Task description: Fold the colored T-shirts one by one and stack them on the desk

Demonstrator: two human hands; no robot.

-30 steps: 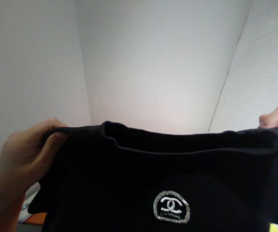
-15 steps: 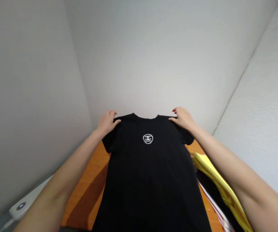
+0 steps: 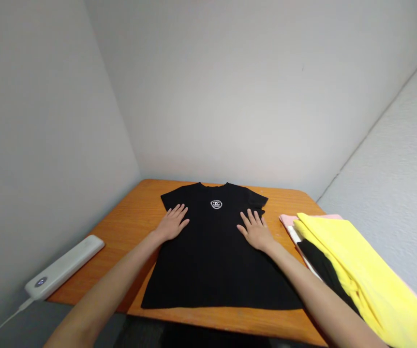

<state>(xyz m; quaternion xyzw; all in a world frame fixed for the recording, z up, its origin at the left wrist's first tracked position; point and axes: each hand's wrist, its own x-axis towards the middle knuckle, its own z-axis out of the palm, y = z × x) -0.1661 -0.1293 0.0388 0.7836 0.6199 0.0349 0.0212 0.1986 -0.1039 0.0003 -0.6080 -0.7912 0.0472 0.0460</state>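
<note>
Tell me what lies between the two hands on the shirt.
In the head view, only plain shirt lies between the left hand and right hand; the logo sits farther, near the collar.

Table (image 3: 132,217) — shirt (image 3: 212,256), clothes (image 3: 357,261), power bank (image 3: 63,266).

Black shirt (image 3: 212,261) now flat on table (image 3: 136,217)

— What is the garment?
— A black short-sleeved fabric T-shirt (image 3: 212,251) with a small round white logo (image 3: 216,204) on the chest.
— How does it lie?
— It's spread flat, front up, on the orange wooden table (image 3: 128,227). The collar points toward the far wall, the hem is near the front edge, and both sleeves are out sideways.
</note>
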